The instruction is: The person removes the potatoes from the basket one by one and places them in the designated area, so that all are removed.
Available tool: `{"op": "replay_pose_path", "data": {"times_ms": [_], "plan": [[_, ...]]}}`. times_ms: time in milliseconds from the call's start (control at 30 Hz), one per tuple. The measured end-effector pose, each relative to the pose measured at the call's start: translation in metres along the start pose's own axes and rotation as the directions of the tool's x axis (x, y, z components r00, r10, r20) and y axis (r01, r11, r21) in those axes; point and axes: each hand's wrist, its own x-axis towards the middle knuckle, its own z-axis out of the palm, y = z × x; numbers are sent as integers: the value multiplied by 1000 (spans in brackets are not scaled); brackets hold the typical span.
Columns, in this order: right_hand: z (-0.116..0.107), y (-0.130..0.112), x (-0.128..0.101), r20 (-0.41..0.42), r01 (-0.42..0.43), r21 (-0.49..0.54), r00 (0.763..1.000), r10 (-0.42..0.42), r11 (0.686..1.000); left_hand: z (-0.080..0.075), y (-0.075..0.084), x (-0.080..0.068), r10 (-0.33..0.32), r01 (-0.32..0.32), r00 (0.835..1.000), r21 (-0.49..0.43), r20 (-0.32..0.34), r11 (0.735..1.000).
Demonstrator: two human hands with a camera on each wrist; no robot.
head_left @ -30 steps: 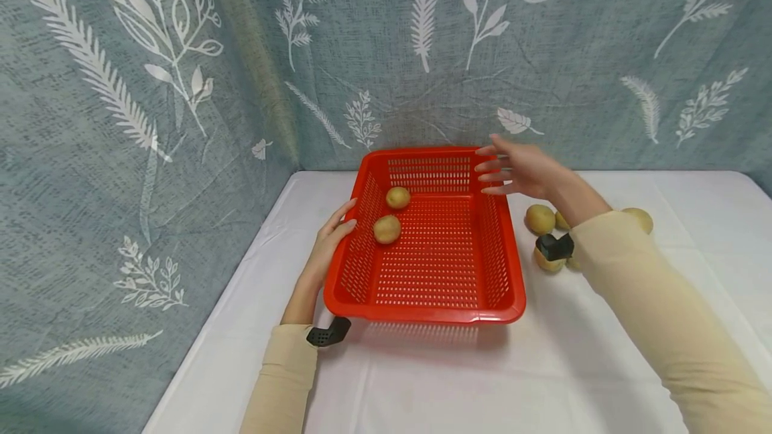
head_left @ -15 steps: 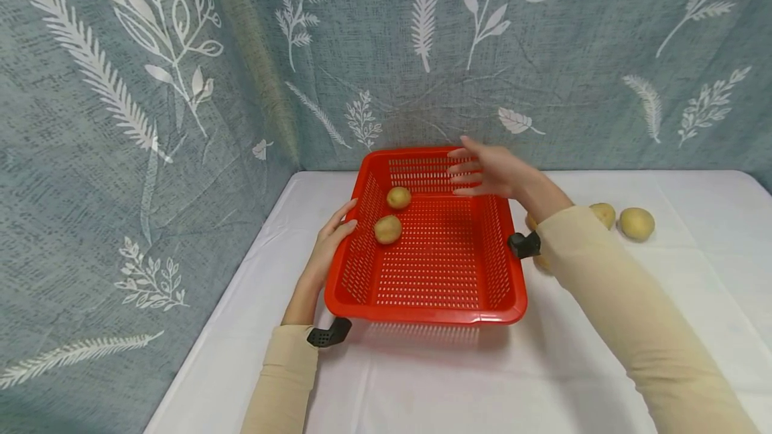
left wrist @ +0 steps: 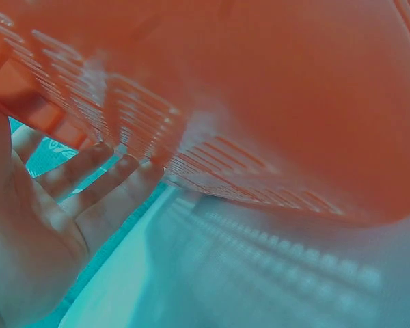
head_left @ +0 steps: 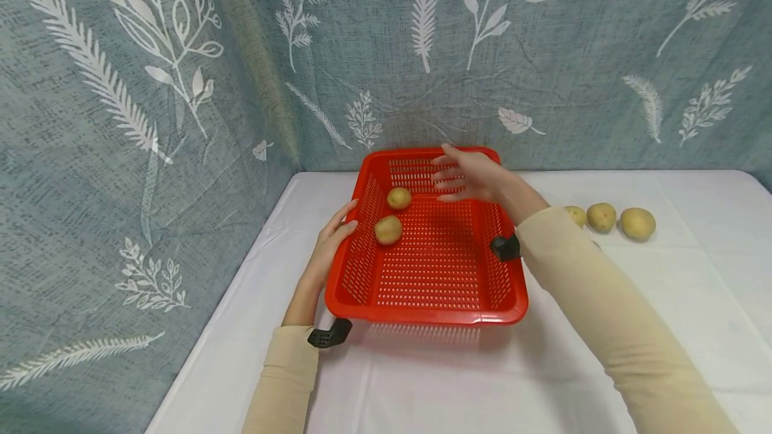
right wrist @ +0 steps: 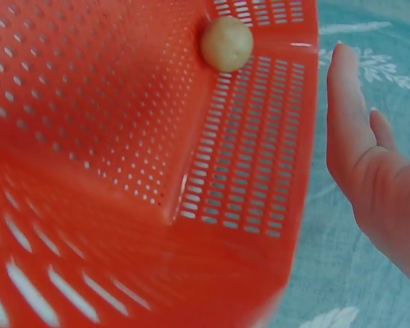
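A red slotted plastic basket (head_left: 428,317) stands on the white-covered table. Two potatoes lie inside near its left wall, the farther potato (head_left: 399,198) and the nearer potato (head_left: 388,230). My left hand (head_left: 326,246) holds the basket's left rim; in the left wrist view its fingers (left wrist: 116,198) lie against the outer wall, while the thumb is mostly hidden. Over the back right part of the basket hovers my right hand (head_left: 476,176), fingers extended and apart, holding nothing. The right wrist view shows this hand (right wrist: 369,150) beside the basket's rim with one potato (right wrist: 227,44) visible inside.
Right of the basket, several potatoes lie on the table, among them one potato (head_left: 601,218) and the rightmost potato (head_left: 637,224); my right sleeve (head_left: 591,300) covers part of that area. A green leaf-patterned curtain (head_left: 386,52) hangs behind and to the left of the table (head_left: 693,300).
My right hand has moved left from the basket's right rim to over its back part, with its fingers still extended. The left hand, basket and both potatoes inside stay practically in place.
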Motion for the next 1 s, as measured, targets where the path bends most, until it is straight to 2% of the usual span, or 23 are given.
{"op": "replay_pose_path", "data": {"times_ms": [400, 1000], "plan": [[16, 8, 12, -18, -1, -25, 1000, 1, 1000, 0, -1, 0, -3, 4, 1000, -13, 4, 1000], [35, 26, 32, -56, -64, 31, 996, 65, 997, -1, 0, 1, -6, 6, 1000, 1, 0, 1000]]}}
